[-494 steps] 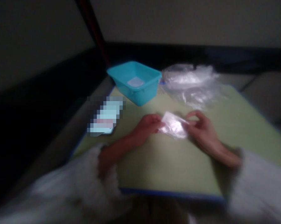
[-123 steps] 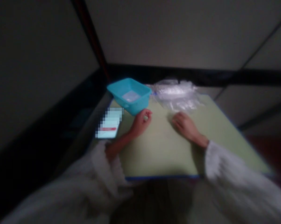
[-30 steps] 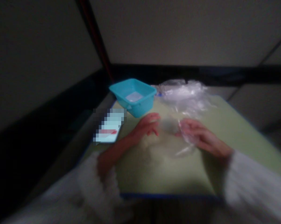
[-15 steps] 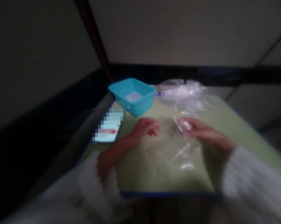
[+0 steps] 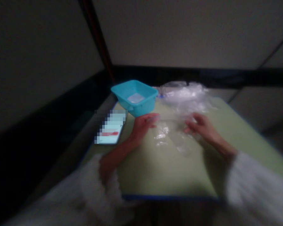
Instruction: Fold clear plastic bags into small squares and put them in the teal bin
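Observation:
A clear plastic bag (image 5: 171, 135) is stretched between my two hands just above the green table (image 5: 167, 169). My left hand (image 5: 143, 125) pinches its left corner, close to the teal tub. My right hand (image 5: 201, 127) grips the bag's right edge with curled fingers. The picture is dim and blurred, so the bag's outline is faint.
A teal plastic tub (image 5: 135, 97) with a flat clear piece inside stands at the table's far left. A heap of clear plastic bags (image 5: 186, 97) lies at the far middle. A lit phone (image 5: 110, 127) rests at the left edge. Walls close in behind.
My right hand drew a bag off the heap toward the middle. My left hand moved right and took hold of its other corner, and the bag now spans both hands.

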A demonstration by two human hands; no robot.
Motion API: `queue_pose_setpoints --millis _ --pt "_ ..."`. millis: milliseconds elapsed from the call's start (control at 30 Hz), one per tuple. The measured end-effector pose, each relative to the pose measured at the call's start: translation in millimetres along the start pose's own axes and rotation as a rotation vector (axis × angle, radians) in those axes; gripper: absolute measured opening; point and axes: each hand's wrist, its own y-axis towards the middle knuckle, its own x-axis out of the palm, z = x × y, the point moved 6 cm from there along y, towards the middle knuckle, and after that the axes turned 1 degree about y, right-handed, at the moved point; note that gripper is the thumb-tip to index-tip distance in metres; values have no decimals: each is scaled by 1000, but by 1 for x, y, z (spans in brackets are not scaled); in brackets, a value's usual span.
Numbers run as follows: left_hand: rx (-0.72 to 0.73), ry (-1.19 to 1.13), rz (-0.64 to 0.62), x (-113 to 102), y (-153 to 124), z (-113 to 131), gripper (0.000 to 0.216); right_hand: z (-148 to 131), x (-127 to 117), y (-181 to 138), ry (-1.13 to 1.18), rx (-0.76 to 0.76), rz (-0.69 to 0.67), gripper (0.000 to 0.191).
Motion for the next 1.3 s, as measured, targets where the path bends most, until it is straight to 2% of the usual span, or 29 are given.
queue_pose_setpoints --millis 67,133,200,267,367,500,600,700,767,833,933,1000,1067,1167,1300 --pt "114 20 4 -1 0 8 28 -16 -5 -5 -62 -231 117 18" --pt "217 28 7 -3 -1 14 23 -33 -9 -13 -239 -489 186 7" --pt "260 31 -1 -4 -1 16 18 -42 -9 -21 -447 -673 178 9" --pt "246 67 -36 -4 0 13 15 -41 -10 -24 -611 -753 146 18" --pt "209 214 -129 1 3 5 10 -33 -14 -19 -823 -730 121 29" --pt "185 472 -245 7 5 -12 7 -11 -15 -6 -1105 -575 -10 41" --pt "188 557 -280 9 4 -19 8 8 -23 1 -1204 -423 -73 41" --pt "217 612 -288 10 0 -16 8 19 -38 5 -1147 -293 34 33" --pt "236 684 -258 10 -2 -11 8 17 -42 5 -1081 -280 118 35" --pt "220 739 -202 7 -4 -5 13 9 -37 2 -1013 -326 144 39" --pt "232 744 -66 -1 -6 6 17 -9 -20 -5 -798 -450 85 39" --pt "346 736 38 -5 -9 15 15 -19 -5 -11 -635 -509 -34 38" --pt "484 735 58 -3 -13 21 12 -24 10 -16 -544 -547 -197 38" --pt "591 748 -138 14 -19 15 12 -27 27 -23 -522 -604 -400 35" --pt "598 814 -470 36 -31 -4 28 -24 38 -25 -597 -628 -512 27"
